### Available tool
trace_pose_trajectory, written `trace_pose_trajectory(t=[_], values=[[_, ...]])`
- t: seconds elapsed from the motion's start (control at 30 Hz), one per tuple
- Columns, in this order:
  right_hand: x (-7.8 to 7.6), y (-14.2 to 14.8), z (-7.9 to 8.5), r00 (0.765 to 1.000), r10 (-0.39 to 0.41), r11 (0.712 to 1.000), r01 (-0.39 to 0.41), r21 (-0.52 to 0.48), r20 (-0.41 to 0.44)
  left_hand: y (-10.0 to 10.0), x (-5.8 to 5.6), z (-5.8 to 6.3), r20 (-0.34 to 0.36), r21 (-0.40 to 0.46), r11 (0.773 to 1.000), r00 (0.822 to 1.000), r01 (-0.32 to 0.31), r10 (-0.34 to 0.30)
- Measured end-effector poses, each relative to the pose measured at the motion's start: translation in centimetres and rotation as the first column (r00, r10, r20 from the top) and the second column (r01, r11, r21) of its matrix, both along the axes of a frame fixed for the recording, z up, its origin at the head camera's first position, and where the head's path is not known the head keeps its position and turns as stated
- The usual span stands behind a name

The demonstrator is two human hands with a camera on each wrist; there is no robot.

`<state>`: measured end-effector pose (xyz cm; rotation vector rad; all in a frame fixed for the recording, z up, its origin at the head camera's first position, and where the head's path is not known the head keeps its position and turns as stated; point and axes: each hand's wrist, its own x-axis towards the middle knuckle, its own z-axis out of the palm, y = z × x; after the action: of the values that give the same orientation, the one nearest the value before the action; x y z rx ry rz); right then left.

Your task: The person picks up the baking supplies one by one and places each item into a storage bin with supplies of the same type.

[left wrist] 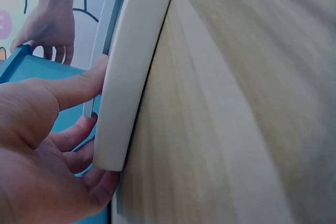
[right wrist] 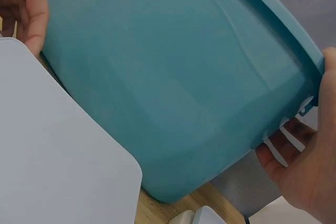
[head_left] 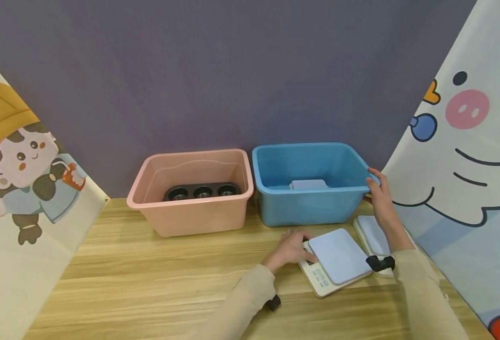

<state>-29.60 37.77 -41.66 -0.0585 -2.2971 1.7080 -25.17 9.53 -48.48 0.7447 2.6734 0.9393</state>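
A flat kitchen scale with a pale blue platform and a white button panel lies at an angle on the wooden table. My left hand grips its panel end, the thumb on top and the other fingers around the edge. My right hand holds the right front corner of a blue plastic bin, thumb over the rim and fingers against the outer wall. Inside that bin sits a pale blue-topped flat thing, mostly hidden by the front wall. A second scale lies under my right forearm.
Left of the blue bin stands a pink bin with a dark muffin pan in it. A grey partition rises behind both bins. Printed cartoon panels border the table on the left and right.
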Motion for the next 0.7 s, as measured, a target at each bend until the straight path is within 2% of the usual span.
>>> trace_pose_trajectory(t=[0.13, 0.27, 0.4, 0.7], values=[[0.1, -0.2, 0.2, 1.0, -0.002, 1.0, 0.002, -0.006, 0.001, -0.1, 0.1, 0.4, 0.027, 0.045, 0.999, 1.0, -0.005, 0.004], [0.9, -1.0, 1.3, 1.0, 0.002, 1.0, -0.002, -0.021, -0.008, -0.4, 0.2, 1.1, 0.09, 0.123, 0.992, 0.996, -0.01, -0.001], [1.7, -1.6, 2.0, 1.0, 0.014, 0.999, -0.014, -0.03, -0.005, -1.3, 0.2, 1.7, 0.155, 0.15, 0.989, 0.987, 0.007, -0.03], [0.1, -0.3, 0.3, 1.0, 0.016, 1.0, -0.016, -0.02, -0.001, -3.4, 0.0, 2.0, 0.235, 0.218, 0.97, 0.959, 0.109, -0.161]])
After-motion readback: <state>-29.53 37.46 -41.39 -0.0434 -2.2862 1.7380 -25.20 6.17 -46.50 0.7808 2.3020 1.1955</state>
